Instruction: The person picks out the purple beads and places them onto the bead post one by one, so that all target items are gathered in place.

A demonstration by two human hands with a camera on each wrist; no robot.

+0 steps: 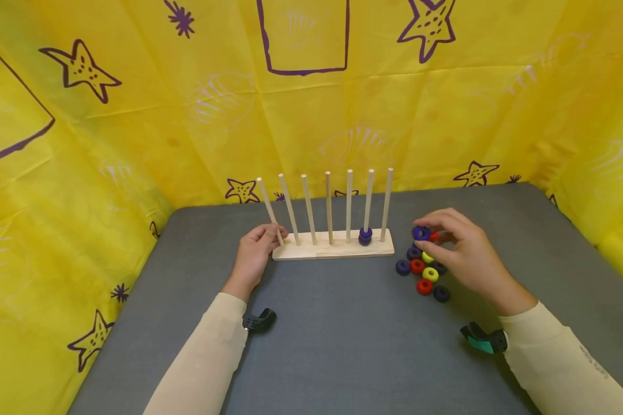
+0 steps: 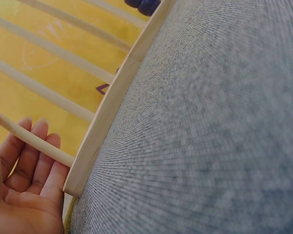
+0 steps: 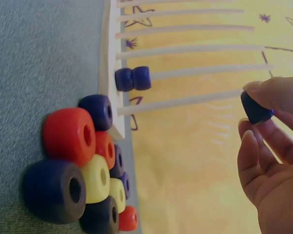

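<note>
Nearest, two pale sleeves (image 1: 197, 357) are stretched over a grey table (image 1: 332, 346), and a dark strap (image 1: 259, 320) is worn at each wrist. Farther in, toward the right, loose beads (image 1: 430, 279) in red, yellow and dark blue are clustered on the tabletop. Above the far part of this cluster, a blue bead (image 3: 254, 109) is pinched between the thumb and fingertips of the right hand (image 1: 464, 248), well apart from any peg; its remaining fingers are bent beneath. At the opposite end, the leftmost peg (image 1: 267, 202) is met low down by the left hand (image 1: 254, 251), whose fingers are laid loosely behind it; whether the thumb is pressed against the wood cannot be told, as it is cut off in the left wrist view. Seven upright pegs are carried in a row by a pale wooden base (image 1: 337, 252). On the second peg from the right, two stacked blue beads (image 1: 365, 237) are seated at the bottom. Behind everything, a yellow cloth (image 1: 301, 132) is hung, printed with purple starfish.
</note>
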